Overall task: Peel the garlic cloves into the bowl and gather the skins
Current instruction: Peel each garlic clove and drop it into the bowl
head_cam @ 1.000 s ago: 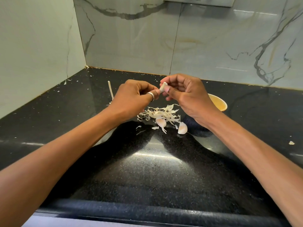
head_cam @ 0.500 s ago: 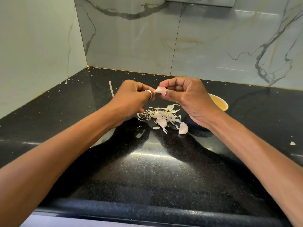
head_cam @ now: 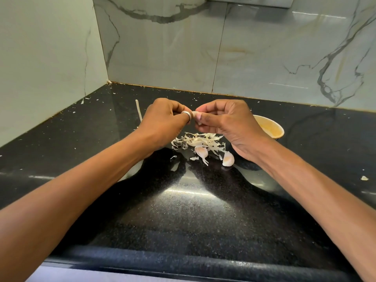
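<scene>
Fingers of both hands curled round one garlic clove [head_cam: 196, 115] in the head view, holding it in the air over the middle of the black bench [head_cam: 183, 210]. The left hand [head_cam: 162, 123], wearing a ring [head_cam: 187, 114], pinched one end and the right hand [head_cam: 230, 125] pinched the other. Below them a pile of skins [head_cam: 200, 141] lay on the bench, with a second clove [head_cam: 201, 152] at its near edge and a third clove [head_cam: 228, 159] just to the right. The bowl [head_cam: 272, 127] stood behind the right hand, nearer the bench's back edge. A pale stalk [head_cam: 139, 110] lay beyond the left hand.
</scene>
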Demonstrator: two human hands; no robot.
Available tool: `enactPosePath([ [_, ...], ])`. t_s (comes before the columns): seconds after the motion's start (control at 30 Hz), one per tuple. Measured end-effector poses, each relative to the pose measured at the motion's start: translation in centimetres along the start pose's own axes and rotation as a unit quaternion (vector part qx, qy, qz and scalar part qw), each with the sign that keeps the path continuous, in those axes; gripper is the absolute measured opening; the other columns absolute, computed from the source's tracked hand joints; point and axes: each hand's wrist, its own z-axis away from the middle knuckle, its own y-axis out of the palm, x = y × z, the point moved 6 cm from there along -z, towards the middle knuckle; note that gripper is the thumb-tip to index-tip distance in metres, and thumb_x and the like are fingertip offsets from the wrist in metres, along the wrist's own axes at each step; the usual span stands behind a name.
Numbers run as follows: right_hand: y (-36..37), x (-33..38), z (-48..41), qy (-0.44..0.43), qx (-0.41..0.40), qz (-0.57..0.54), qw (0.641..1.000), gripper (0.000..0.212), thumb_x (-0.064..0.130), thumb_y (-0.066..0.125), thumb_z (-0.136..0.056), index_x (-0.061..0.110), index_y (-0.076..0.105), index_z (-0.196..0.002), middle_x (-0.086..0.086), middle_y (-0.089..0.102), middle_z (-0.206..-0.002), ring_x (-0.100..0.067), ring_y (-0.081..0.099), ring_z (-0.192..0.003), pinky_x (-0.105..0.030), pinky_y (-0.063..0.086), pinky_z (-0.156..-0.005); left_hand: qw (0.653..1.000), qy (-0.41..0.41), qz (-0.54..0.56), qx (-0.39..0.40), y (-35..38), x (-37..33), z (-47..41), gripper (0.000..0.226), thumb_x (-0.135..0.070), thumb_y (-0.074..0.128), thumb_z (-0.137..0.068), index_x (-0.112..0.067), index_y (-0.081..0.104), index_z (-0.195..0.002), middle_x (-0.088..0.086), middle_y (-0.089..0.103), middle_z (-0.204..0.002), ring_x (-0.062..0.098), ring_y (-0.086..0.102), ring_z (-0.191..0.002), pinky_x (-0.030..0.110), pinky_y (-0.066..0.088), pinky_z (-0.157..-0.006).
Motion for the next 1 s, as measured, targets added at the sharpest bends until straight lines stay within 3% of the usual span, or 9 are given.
enactPosePath([
  [0.13,-0.09,-0.14,0.02,0.042,0.004,-0.055,0.998,0.007,-0.002,0.071,-0.09,-0.004,0.073,-0.096,-0.016,0.071,-0.084,-0.022,0.069,-0.071,-0.027,0.059,-0.067,0.999,-0.007,0.029,0.022,-0.04,-0.33,0.17,0.018,-0.012,0.06,-0.093,-0.016,0.076,-0.086,0.022,0.071,-0.087,0.018,0.051,-0.068,0.031,0.044,-0.058],
  [0.27,-0.08,-0.15,0.19,0.092,0.024,-0.124,0.988,0.011,-0.001,0.066,-0.092,-0.005,0.072,-0.101,-0.017,0.072,-0.087,-0.02,0.07,-0.072,-0.022,0.058,-0.065,0.996,-0.026,0.077,0.044,0.08,-0.61,0.35,0.02,-0.01,0.058,-0.094,-0.017,0.075,-0.086,-0.003,0.068,-0.075,0.006,0.051,-0.067,0.018,0.043,-0.047],
  [0.33,-0.12,-0.15,0.29,0.106,0.028,-0.137,0.984,0.013,0.0,0.064,-0.094,-0.004,0.07,-0.104,-0.018,0.074,-0.089,-0.02,0.071,-0.074,-0.022,0.058,-0.065,0.994,-0.039,0.093,0.045,0.11,-0.5,0.31,0.019,-0.012,0.059,-0.095,-0.016,0.076,-0.088,-0.006,0.068,-0.075,0.003,0.051,-0.066,0.017,0.043,-0.047],
  [0.5,-0.16,-0.06,0.52,0.099,0.022,-0.087,0.991,0.011,0.003,0.064,-0.096,0.003,0.073,-0.103,-0.016,0.073,-0.09,-0.019,0.071,-0.073,-0.022,0.058,-0.065,0.991,-0.061,0.116,0.037,0.06,-0.23,0.27,0.017,-0.016,0.061,-0.095,-0.016,0.077,-0.092,-0.005,0.07,-0.078,0.006,0.053,-0.072,0.019,0.044,-0.048],
  [0.63,-0.1,0.1,0.55,0.079,0.027,-0.082,0.993,0.013,0.0,0.066,-0.093,0.003,0.073,-0.104,-0.018,0.072,-0.098,-0.023,0.072,-0.083,-0.023,0.059,-0.071,0.99,-0.069,0.12,0.031,-0.02,-0.23,0.23,0.015,-0.018,0.062,-0.095,-0.019,0.077,-0.093,-0.006,0.071,-0.08,0.005,0.054,-0.073,0.018,0.045,-0.048],
  [0.8,0.1,0.24,0.51,0.049,0.039,-0.038,0.997,0.031,-0.006,0.074,-0.084,-0.003,0.07,-0.115,-0.018,0.072,-0.099,-0.019,0.071,-0.085,-0.025,0.06,-0.077,0.99,-0.068,0.116,0.03,-0.05,-0.31,0.3,0.016,-0.016,0.062,-0.095,-0.017,0.077,-0.094,-0.004,0.07,-0.081,0.005,0.054,-0.073,0.017,0.044,-0.047],
  [1.0,0.02,0.23,0.51,0.041,0.036,-0.003,0.998,0.022,-0.001,0.075,-0.086,0.003,0.073,-0.108,-0.021,0.075,-0.104,-0.022,0.074,-0.081,-0.026,0.061,-0.076,0.992,-0.064,0.107,0.03,-0.06,-0.41,0.26,0.017,-0.011,0.062,-0.092,-0.017,0.078,-0.087,-0.004,0.07,-0.08,0.004,0.054,-0.071,0.017,0.044,-0.047],
])
